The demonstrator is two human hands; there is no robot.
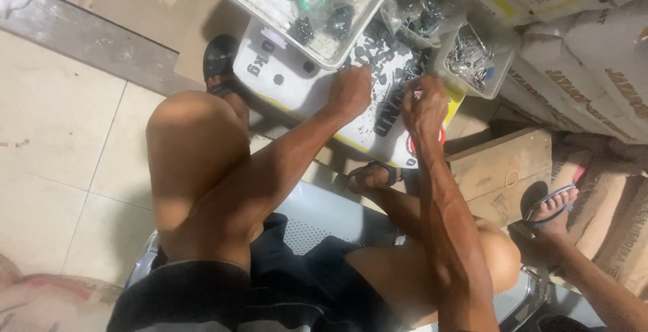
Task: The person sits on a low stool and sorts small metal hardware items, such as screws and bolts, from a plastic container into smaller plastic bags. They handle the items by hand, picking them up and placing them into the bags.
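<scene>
Both hands work over a scatter of small dark parts [385, 69] spread on a white sack [297, 89] lying flat in front of the seated person. Curled knuckles-up, the left hand [349, 90] presses down among the pieces at the pile's near-left edge, though whether its fingers pinch anything cannot be told. Just beside it, the right hand [424, 106] has fingertips bunched on a small metallic piece [417, 93], below a clear tray [317, 8] and a tub of screws [472, 59].

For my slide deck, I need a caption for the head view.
Seated person's left hand and right hand pick through small grey parts on a white sack.
</scene>
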